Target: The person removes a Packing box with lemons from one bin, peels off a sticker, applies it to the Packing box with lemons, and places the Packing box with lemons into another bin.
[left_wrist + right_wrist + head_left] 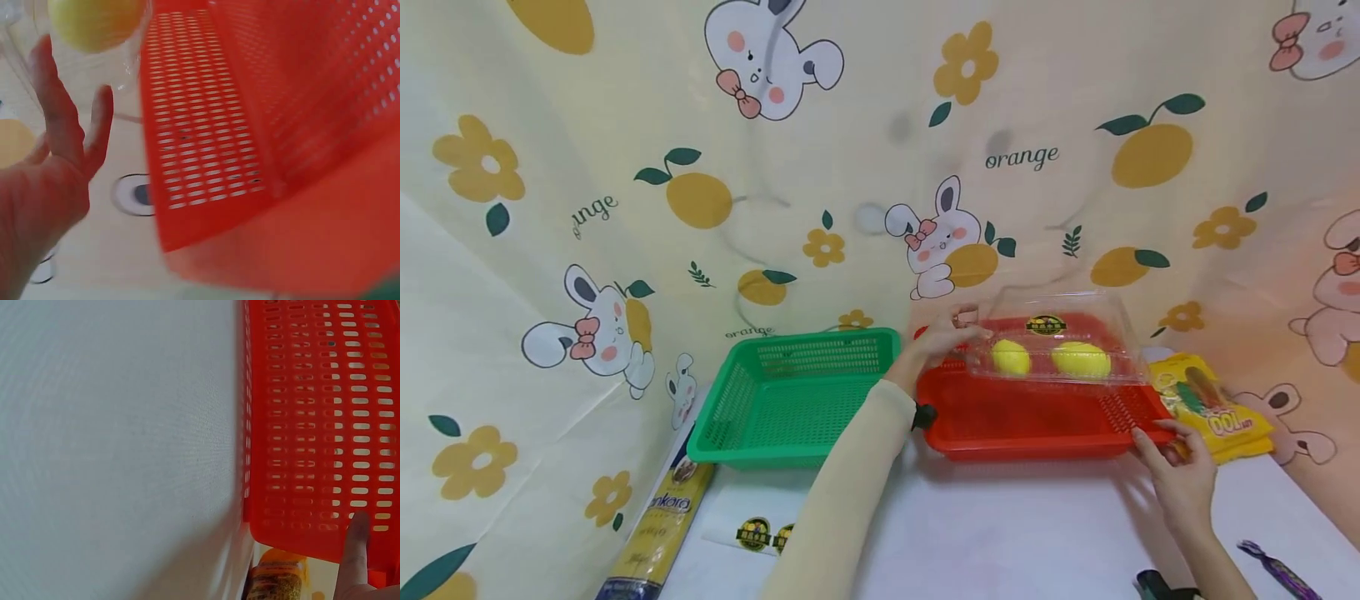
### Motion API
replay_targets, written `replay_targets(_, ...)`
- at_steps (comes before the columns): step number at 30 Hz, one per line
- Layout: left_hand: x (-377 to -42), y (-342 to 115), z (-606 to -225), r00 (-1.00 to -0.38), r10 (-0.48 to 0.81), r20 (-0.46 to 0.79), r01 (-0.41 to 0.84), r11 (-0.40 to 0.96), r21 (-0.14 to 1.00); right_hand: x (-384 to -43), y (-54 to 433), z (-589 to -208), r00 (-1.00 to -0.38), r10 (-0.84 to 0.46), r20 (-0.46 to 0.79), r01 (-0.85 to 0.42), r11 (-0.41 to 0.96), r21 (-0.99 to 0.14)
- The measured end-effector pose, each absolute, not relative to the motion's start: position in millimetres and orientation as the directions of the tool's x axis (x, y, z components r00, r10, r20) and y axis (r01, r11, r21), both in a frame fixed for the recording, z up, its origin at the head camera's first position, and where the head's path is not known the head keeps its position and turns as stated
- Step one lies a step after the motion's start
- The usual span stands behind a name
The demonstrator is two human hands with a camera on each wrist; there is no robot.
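Observation:
A clear plastic box [1045, 333] with a dark oval label and yellow, lemon-like fruits [1081, 360] inside is tilted at the back of the red basket [1015, 429]. My left hand [943, 340] holds the box by its left end. In the left wrist view, fingers [61, 122] of that hand lie against the clear plastic, below a yellow fruit [97, 22]. At the front right corner of the basket, my right hand [1180, 475] grips the rim. One finger [356, 550] presses on its slotted wall in the right wrist view.
A green basket [805, 417] stands left of the red one. Yellow packets lie at both sides: a long one [658, 525] at left, a bag [1213, 408] at right. A labelled white sheet [737, 529] and a purple wrapped stick [1277, 571] lie in front. Printed cloth hangs behind.

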State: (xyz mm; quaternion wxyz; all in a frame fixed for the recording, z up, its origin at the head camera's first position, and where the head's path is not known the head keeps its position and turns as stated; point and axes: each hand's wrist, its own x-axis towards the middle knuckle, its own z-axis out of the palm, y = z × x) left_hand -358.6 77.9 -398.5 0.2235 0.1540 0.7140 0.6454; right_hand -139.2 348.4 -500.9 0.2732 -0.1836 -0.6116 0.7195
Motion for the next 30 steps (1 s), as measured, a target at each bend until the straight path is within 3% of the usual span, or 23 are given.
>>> replay_targets(7, -363, 91, -420, -0.816, 0.527, -0.237, -0.157, 0.193, 0.968, -139, 348, -503, -0.772, 0.632, 0.061, -0.162, -0.102, -0.982)
replay_targets(14, -363, 95, -431, -0.773, 0.576, -0.266, -0.212, 0.161, 0.964, -138, 347, -500, -0.766, 0.635, 0.097, -0.204, -0.098, -0.974)
replay_targets(30, -363, 88, -456, -0.762, 0.56, -0.325, -0.284, 0.162, 0.945, -138, 347, -504, -0.771, 0.627, 0.114, -0.184, -0.048, -0.982)
